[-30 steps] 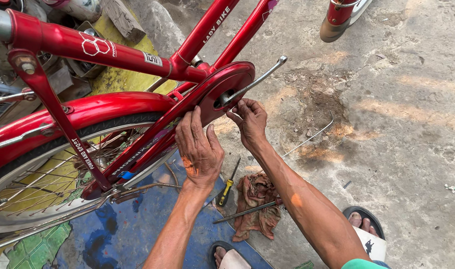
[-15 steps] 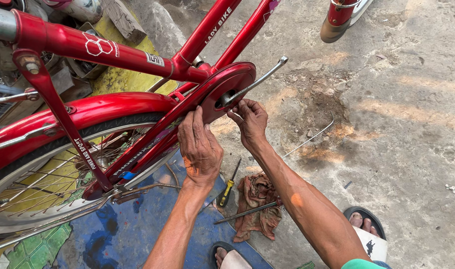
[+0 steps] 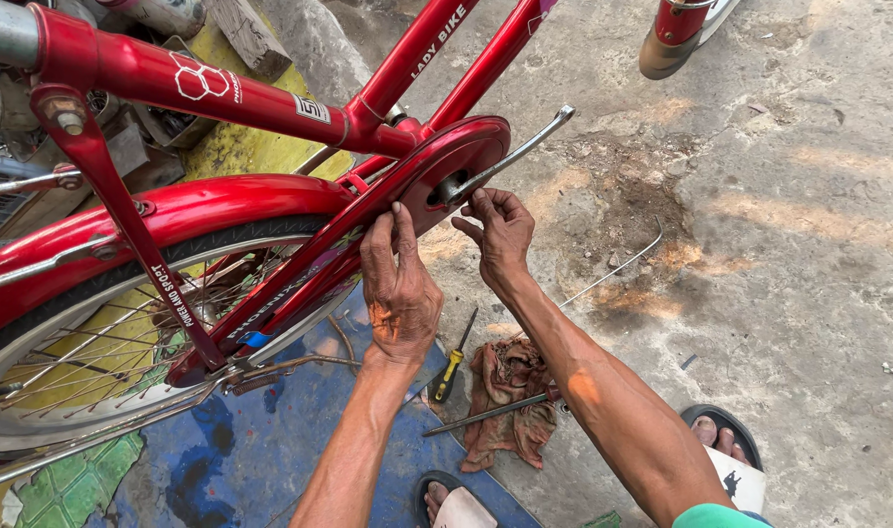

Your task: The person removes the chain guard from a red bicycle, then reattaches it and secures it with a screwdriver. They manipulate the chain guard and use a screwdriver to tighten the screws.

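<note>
A red bicycle frame point(image 3: 221, 93) stands across the view with its rear wheel point(image 3: 65, 362) at the left. My left hand point(image 3: 399, 284) presses on the red chain guard point(image 3: 368, 220), fingers spread along its edge. My right hand point(image 3: 500, 230) grips the lower rim of the guard's round front part point(image 3: 461, 156), just beneath the silver crank arm point(image 3: 510, 156). Both hands touch the guard; neither holds a tool.
On the ground under my arms lie a yellow-handled screwdriver point(image 3: 453, 364), a brown rag point(image 3: 510, 396) and a long metal rod point(image 3: 485, 416). A thin wire point(image 3: 617, 269) lies on the concrete. My sandalled feet point(image 3: 725, 450) are at the bottom. Blue sheeting point(image 3: 261, 460) covers the floor.
Both hands shifted slightly along the chain guard; the left hand's fingers moved up onto its edge. The bicycle has not moved.
</note>
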